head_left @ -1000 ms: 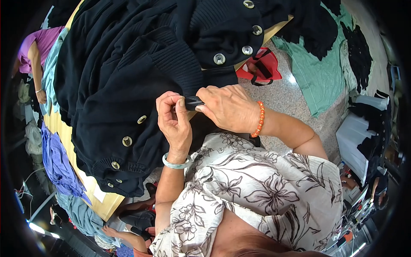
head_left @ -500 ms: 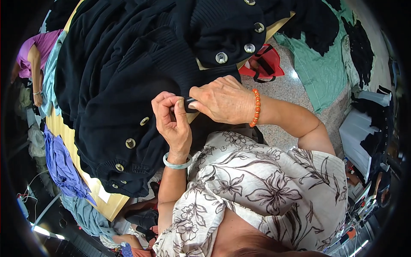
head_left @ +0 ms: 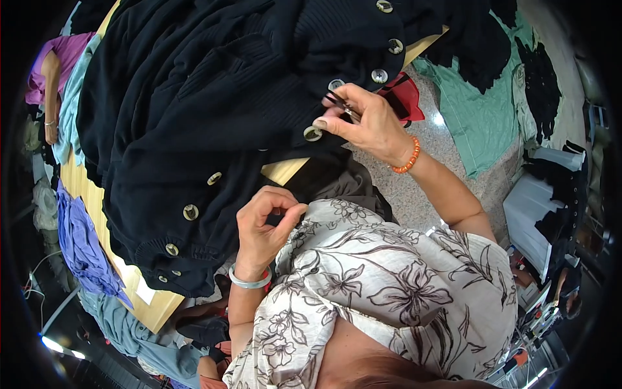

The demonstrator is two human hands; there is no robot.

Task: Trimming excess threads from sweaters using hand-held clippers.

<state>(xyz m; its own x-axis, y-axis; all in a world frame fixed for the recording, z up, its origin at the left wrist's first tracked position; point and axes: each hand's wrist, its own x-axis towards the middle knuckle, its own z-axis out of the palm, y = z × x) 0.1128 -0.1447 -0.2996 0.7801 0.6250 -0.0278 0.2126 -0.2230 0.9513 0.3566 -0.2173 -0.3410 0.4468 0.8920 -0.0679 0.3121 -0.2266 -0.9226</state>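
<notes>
A dark navy knit garment [head_left: 188,142] with large pale-rimmed buttons lies heaped over a wooden table [head_left: 284,171]. My right hand [head_left: 374,123] is closed around a pair of small dark thread snips [head_left: 343,107], blades pointing to the far left, above the garment's buttoned edge. Just below its thumb sits one button [head_left: 313,133]. My left hand [head_left: 262,223] is near the table's front edge, off the cloth, thumb and forefinger pinched together. Anything between those fingertips is too small to make out.
On the table's left lies purple cloth [head_left: 84,243]. A person in a purple top [head_left: 61,65] works at the far left. On the floor to the right are a red bag [head_left: 405,97] and green cloth [head_left: 476,110]. A white bin [head_left: 534,201] stands farther right.
My hands, together at the garment's edge before, have parted. The right moved away to the far right with the snips; the left drew back toward me. A button formerly covered now shows.
</notes>
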